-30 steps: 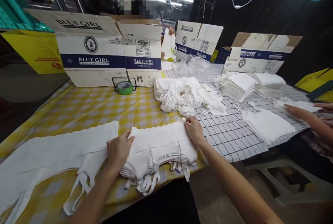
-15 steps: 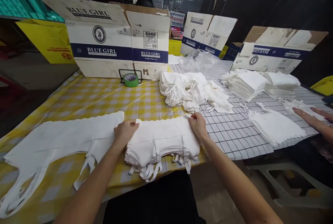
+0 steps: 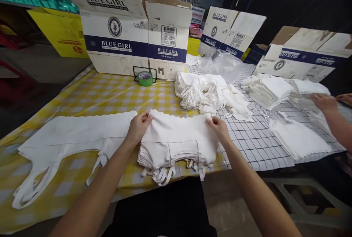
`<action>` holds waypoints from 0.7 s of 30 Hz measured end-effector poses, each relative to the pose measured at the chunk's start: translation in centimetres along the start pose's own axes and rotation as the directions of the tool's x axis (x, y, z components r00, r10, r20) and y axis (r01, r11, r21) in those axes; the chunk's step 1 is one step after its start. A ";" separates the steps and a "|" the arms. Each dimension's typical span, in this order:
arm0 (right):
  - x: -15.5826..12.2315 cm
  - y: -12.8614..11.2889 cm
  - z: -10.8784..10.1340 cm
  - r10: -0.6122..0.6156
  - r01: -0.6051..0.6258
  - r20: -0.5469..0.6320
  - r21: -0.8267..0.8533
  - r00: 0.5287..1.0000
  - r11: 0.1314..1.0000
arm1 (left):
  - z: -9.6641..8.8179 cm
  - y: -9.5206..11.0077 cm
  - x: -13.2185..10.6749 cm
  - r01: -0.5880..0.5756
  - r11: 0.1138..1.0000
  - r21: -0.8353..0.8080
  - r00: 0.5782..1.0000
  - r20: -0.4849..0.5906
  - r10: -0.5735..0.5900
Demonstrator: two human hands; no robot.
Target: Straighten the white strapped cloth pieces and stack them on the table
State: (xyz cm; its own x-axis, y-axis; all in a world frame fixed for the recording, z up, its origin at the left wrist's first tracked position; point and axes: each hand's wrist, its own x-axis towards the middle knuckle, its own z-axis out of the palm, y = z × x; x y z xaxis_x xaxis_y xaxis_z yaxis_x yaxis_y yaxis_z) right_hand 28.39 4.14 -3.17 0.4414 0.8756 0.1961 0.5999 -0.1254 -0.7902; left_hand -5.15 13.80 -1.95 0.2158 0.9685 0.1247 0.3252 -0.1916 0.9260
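While the left hand (image 3: 137, 128) and right hand (image 3: 220, 130) pinch the far corners of the top garment (image 3: 180, 128), the near stack (image 3: 154, 160) looks neatly laid; the left garments (image 3: 79, 130) lie spread, the far heap (image 3: 199, 87) seemingly unsorted.

A table (image 3: 159, 101), covered by yellow-checked cloth (image 3: 107, 94) and gridded cloth (image 3: 247, 138), is supporting white garments (image 3: 180, 128), green tape (image 3: 145, 81), clear plastic (image 3: 224, 66) and printed cartons (image 3: 118, 64).
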 end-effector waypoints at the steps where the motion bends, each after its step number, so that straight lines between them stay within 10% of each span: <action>1: 0.1 -0.7 -0.6 -0.001 0.001 0.010 0.059 1.000 0.998 | -0.1 0.6 0.0 -0.017 0.997 -0.076 1.000 -0.001 0.017; 8: 1.2 -6.2 -5.0 -0.096 0.102 -0.036 0.407 0.995 0.908 | -2.1 6.4 1.7 -0.165 0.938 -0.306 0.986 -0.063 0.153; 21: 5.7 -13.4 -8.6 -0.253 0.282 -0.125 0.475 0.959 0.834 | -6.3 12.5 5.8 -0.339 0.912 -0.231 0.933 -0.203 0.296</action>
State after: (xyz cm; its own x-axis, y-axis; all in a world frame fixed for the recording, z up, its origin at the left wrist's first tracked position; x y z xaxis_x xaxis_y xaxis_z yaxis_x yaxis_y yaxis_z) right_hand 28.59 6.79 13.52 0.3549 0.8134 0.4610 0.3077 0.3640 -0.8791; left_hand -5.59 17.98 12.62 0.1107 0.8796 0.4626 0.0111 -0.4666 0.8844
